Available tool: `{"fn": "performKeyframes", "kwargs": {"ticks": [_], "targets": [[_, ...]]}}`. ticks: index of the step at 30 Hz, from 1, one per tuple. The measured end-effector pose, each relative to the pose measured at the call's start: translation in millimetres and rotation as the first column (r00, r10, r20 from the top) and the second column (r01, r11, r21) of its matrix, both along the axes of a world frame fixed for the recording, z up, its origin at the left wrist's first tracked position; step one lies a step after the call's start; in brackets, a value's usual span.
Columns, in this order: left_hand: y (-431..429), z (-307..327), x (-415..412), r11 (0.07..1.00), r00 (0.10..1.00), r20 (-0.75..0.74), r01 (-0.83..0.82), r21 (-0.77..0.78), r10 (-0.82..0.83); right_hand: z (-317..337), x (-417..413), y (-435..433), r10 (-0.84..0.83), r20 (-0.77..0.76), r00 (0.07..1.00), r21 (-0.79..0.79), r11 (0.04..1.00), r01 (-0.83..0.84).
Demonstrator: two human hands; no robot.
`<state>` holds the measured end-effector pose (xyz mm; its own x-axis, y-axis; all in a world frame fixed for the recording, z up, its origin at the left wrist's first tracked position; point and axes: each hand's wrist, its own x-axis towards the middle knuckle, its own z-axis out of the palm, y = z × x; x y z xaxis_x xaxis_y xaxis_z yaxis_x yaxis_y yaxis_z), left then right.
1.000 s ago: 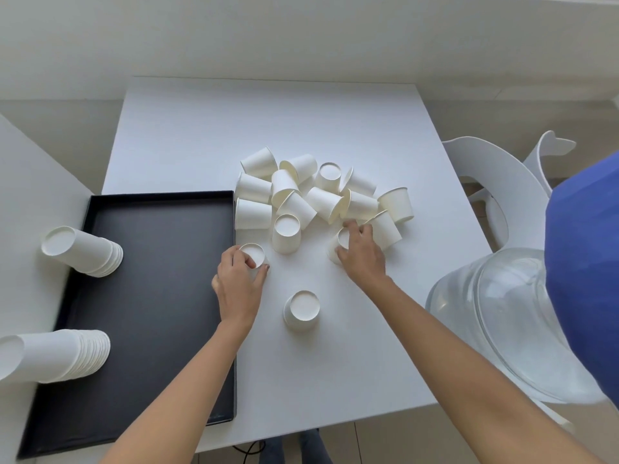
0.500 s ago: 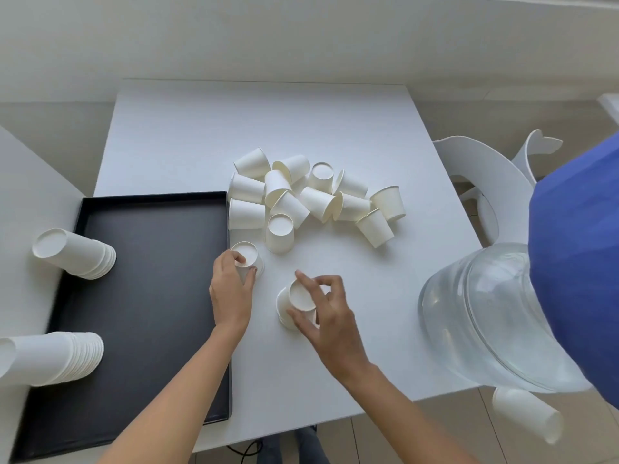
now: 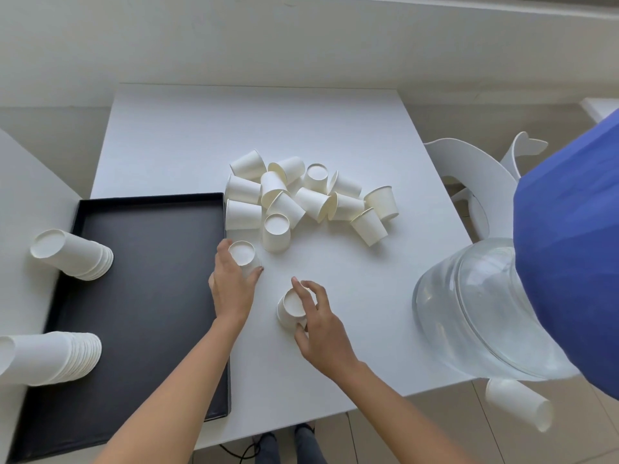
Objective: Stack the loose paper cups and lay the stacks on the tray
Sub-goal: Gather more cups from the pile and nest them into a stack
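A heap of loose white paper cups [image 3: 311, 199] lies in the middle of the white table [image 3: 254, 128]. My left hand [image 3: 232, 286] grips an upside-down cup [image 3: 242, 254] just right of the black tray [image 3: 144, 279]. My right hand [image 3: 321, 324] holds a short stack of upside-down cups [image 3: 290, 309] standing on the table nearer to me. Two stacks lie on their sides at the tray's left edge: a short stack [image 3: 72, 254] at the back and a longer stack [image 3: 50, 358] at the front, partly cut off by the frame.
A big clear water jug [image 3: 479, 313] with a blue top [image 3: 569, 256] stands at the table's right edge. A white chair [image 3: 475, 182] is behind it. One cup [image 3: 517, 408] lies on the floor below the jug. The table's near edge is close to my forearms.
My right hand left the heap with a cup and came back to the upside-down cup near me, where it now holds a short stack. My left hand has stayed on its cup.
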<state>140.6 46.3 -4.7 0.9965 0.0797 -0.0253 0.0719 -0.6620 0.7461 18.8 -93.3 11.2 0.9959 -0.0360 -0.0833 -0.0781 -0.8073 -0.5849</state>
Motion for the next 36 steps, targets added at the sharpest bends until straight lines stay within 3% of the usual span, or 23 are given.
{"fn": "performKeyframes", "kwargs": {"ticks": [5,12,16,23,29,36], "targets": [[0,6,4,0.999,1.000,-0.026,-0.008,-0.035,0.007,-4,-16,-4,-0.088,0.010,0.996,-0.023,0.996,0.088],[1,38,-35,0.951,0.971,0.231,0.133,-0.279,-0.068,-7,-32,-16,-0.262,0.024,0.965,0.023,0.965,0.261],[-4,39,-69,0.933,0.947,0.249,0.262,-0.246,-0.201,-9,-32,-23,-0.327,0.023,0.945,0.030,0.945,0.326],[-11,24,-90,0.930,0.930,0.163,0.350,-0.112,-0.330,-15,-19,-35,-0.367,0.069,0.928,0.026,0.930,0.366],[-18,15,-85,0.915,0.911,0.091,0.404,-0.012,-0.402,-11,8,-54,-0.421,0.153,0.894,-0.017,0.904,0.428],[-23,9,-81,0.910,0.910,0.035,0.414,-0.031,-0.412,-7,77,-97,-0.563,0.198,0.802,-0.009,0.817,0.576]]}}
